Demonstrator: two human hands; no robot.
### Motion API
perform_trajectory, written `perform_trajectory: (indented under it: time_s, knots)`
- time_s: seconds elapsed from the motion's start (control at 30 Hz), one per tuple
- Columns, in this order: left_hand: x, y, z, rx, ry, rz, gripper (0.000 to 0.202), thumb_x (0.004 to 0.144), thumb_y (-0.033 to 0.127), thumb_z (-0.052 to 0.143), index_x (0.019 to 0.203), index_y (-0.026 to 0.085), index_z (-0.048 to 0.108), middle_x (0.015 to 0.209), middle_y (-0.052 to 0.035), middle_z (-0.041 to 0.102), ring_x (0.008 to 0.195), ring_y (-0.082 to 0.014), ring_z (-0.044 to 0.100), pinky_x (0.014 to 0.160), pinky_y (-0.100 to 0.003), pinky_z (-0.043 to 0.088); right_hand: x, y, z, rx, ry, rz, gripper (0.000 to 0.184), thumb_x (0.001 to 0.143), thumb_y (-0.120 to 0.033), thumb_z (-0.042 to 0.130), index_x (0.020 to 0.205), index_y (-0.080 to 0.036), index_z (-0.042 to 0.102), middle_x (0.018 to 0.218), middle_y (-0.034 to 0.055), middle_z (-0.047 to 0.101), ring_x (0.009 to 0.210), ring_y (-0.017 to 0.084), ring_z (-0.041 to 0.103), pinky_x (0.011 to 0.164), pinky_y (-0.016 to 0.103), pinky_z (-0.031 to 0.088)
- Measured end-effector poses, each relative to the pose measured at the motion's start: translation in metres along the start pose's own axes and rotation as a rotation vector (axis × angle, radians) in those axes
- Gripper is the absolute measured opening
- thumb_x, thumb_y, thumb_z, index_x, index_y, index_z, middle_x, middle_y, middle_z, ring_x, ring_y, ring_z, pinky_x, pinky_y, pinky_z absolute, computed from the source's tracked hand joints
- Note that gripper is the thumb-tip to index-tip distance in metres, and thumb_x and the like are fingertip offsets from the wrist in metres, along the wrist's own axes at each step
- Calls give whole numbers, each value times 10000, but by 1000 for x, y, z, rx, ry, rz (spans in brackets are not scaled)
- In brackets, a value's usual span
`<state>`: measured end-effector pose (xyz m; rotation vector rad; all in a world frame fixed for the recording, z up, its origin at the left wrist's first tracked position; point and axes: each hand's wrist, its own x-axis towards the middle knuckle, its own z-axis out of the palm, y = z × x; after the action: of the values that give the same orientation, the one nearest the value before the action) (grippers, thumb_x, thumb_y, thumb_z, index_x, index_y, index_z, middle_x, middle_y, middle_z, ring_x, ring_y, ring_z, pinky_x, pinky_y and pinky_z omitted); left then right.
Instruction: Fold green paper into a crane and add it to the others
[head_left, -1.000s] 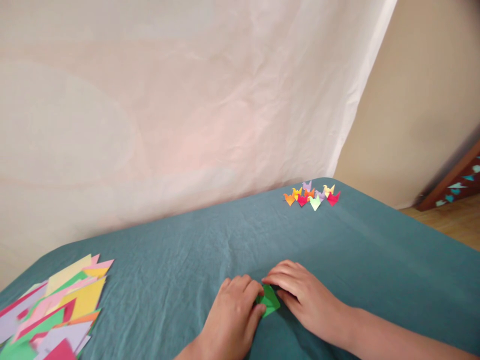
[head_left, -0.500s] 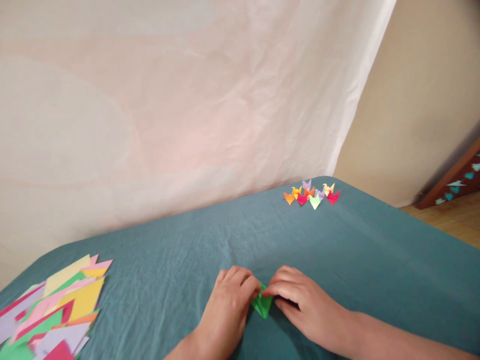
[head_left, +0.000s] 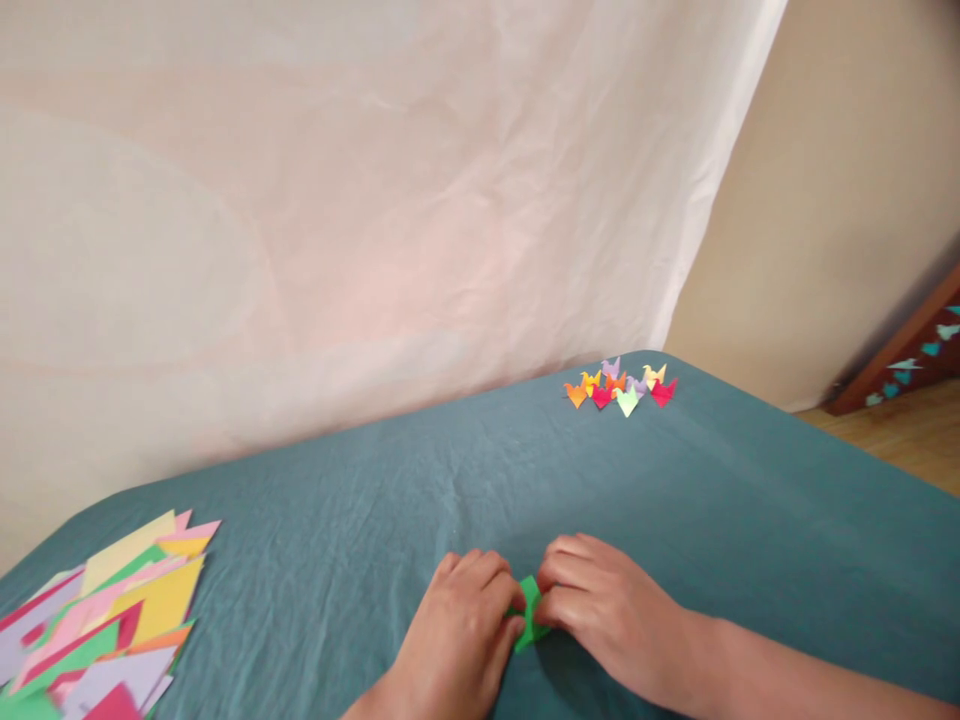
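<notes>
A small folded green paper [head_left: 530, 612] lies on the teal cloth [head_left: 375, 520] near the front edge. My left hand [head_left: 461, 640] pinches its left side, fingers curled down on it. My right hand [head_left: 607, 615] grips its right side, fingertips pressed together on the paper. Most of the green piece is hidden between the two hands.
Several small folded paper figures [head_left: 621, 385] in orange, red, yellow, purple and pale green sit in a cluster at the far right of the cloth. A loose pile of coloured paper sheets [head_left: 105, 620] lies at the front left. A pale fabric backdrop [head_left: 360, 200] hangs behind.
Both hands have closed in tighter on the green paper, which now shows less between the fingers. The paper has shifted slightly as it was folded.
</notes>
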<state>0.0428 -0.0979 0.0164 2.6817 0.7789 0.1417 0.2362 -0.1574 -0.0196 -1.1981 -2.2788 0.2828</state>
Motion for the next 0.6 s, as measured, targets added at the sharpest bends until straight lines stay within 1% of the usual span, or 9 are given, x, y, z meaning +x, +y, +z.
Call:
perform_trajectory:
  time_s: [0.07, 0.17, 0.37, 0.5, 0.6]
  knots:
    - [0, 2, -1, -5, -16, 4, 128, 847, 116, 502, 868, 211, 585, 897, -22, 589, 873, -198, 519, 764, -319, 352, -1, -3, -1, -7, -17, -6, 232, 972, -233, 435, 837, -179, 617, 816, 19, 593, 807, 157, 489, 739, 301, 362]
    - [0, 2, 0, -6, -34, -3, 155, 856, 101, 477, 829, 207, 588, 864, -14, 588, 852, -189, 516, 758, -314, 346, -1, -2, -1, 7, -18, 26, 211, 962, -216, 459, 824, -179, 613, 819, 15, 595, 810, 152, 492, 741, 292, 364]
    - [-2, -3, 4, -48, -79, -47, 144, 882, 147, 466, 838, 200, 592, 853, -21, 591, 843, -189, 516, 743, -302, 352, 1, 7, 1, 84, -15, 126, 88, 891, -214, 595, 816, -194, 638, 841, 0, 596, 823, 143, 510, 751, 282, 365]
    - [-3, -3, 5, -97, -87, -96, 70, 856, 245, 567, 808, 199, 591, 846, -10, 599, 842, -188, 524, 740, -290, 357, 1, 8, 4, 126, -11, 187, 47, 852, -223, 652, 811, -201, 646, 850, -7, 584, 837, 143, 512, 752, 282, 361]
    - [-2, -2, 6, -105, -77, -124, 87, 818, 279, 627, 789, 204, 593, 840, -1, 604, 842, -189, 528, 733, -285, 351, 1, 7, 5, 145, -6, 226, 61, 859, -228, 643, 805, -200, 645, 848, -7, 584, 835, 146, 512, 751, 285, 361]
